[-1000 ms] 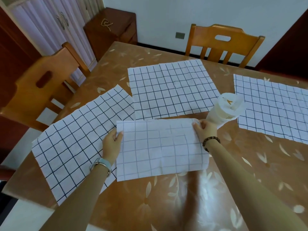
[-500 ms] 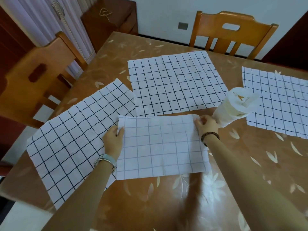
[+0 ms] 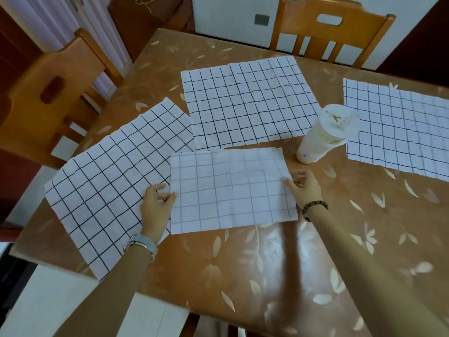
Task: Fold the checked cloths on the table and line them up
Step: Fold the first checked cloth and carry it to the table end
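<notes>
A folded checked cloth [image 3: 230, 190] with faint lines lies flat in front of me. My left hand [image 3: 156, 205] rests at the middle of its left edge, fingertips touching it. My right hand [image 3: 303, 188] sits at its right edge with fingers spread and the index tip on the cloth. Neither hand lifts the cloth. Three unfolded checked cloths lie spread out: a large-checked cloth [image 3: 116, 171] at the left, partly under the folded one, a back cloth [image 3: 247, 103] in the middle, and a right cloth [image 3: 398, 127] that runs out of view.
A white lidded cup [image 3: 323, 135] stands just beyond the folded cloth's right corner, between the back and right cloths. The brown flower-patterned table [image 3: 243, 263] has wooden chairs at its left side [image 3: 48, 93] and far side [image 3: 328, 27].
Both hands have slid from the folded cloth's top corners down to the middle of its side edges. The cloth now lies flat and still.
</notes>
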Demonstrator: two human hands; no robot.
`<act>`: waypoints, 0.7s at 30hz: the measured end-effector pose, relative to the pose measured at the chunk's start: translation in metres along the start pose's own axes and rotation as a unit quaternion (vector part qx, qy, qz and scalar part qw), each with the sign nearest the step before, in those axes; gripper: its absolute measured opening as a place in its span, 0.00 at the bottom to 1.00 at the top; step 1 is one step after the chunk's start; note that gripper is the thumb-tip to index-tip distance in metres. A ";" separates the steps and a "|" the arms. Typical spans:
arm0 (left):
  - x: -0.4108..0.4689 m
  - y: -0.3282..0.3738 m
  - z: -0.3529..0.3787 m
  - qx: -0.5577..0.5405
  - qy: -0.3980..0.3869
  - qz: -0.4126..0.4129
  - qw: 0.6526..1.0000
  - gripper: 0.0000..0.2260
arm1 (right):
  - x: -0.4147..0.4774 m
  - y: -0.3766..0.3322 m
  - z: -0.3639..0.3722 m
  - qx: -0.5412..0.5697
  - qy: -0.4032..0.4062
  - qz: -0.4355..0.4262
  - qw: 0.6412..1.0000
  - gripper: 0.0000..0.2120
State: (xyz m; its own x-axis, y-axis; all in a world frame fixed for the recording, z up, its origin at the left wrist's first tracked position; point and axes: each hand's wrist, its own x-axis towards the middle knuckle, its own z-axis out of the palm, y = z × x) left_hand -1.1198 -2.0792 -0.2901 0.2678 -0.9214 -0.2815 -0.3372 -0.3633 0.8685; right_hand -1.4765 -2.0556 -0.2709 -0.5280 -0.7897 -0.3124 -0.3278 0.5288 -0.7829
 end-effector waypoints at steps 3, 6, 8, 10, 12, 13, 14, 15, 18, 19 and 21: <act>-0.014 -0.006 -0.007 -0.001 -0.022 -0.005 1.000 0.16 | -0.019 0.012 -0.006 0.006 0.001 0.019 1.000 0.18; -0.024 -0.012 -0.011 0.015 -0.040 0.011 0.999 0.18 | -0.032 0.025 -0.011 0.001 -0.007 0.029 1.000 0.16; -0.029 -0.014 -0.012 0.024 -0.045 0.026 0.998 0.18 | -0.040 0.030 -0.013 -0.006 -0.008 0.025 1.000 0.16; -0.033 -0.015 -0.014 0.029 -0.046 0.034 0.998 0.18 | -0.049 0.033 -0.015 -0.004 -0.003 0.020 1.000 0.15; -0.039 -0.017 -0.016 0.038 -0.039 0.037 0.998 0.17 | -0.060 0.036 -0.017 0.002 0.004 0.014 1.000 0.13; -0.042 -0.017 -0.017 0.043 -0.037 0.040 0.998 0.17 | -0.065 0.039 -0.018 0.004 0.007 0.014 1.000 0.13; -0.045 -0.018 -0.018 0.046 -0.037 0.043 0.997 0.17 | -0.069 0.042 -0.020 0.004 0.007 0.017 1.000 0.13; -0.048 -0.018 -0.020 0.050 -0.039 0.047 0.997 0.17 | -0.074 0.046 -0.022 0.001 0.007 0.021 1.000 0.12; -0.055 -0.021 -0.024 0.057 -0.050 0.053 0.996 0.16 | -0.085 0.053 -0.026 -0.008 0.009 0.035 0.999 0.13; -0.057 -0.022 -0.026 0.054 -0.055 0.051 0.996 0.15 | -0.089 0.055 -0.028 -0.011 0.011 0.034 0.999 0.13; -0.061 -0.026 -0.028 0.050 -0.067 0.051 0.995 0.15 | -0.096 0.057 -0.030 -0.018 0.013 0.031 0.999 0.13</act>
State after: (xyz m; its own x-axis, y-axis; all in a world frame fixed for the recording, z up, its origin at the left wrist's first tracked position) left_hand -1.1020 -2.0095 -0.2837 0.1078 -0.9617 -0.2521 -0.4462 -0.2734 0.8521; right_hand -1.4682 -1.9399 -0.2692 -0.5679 -0.7475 -0.3446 -0.3224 0.5873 -0.7424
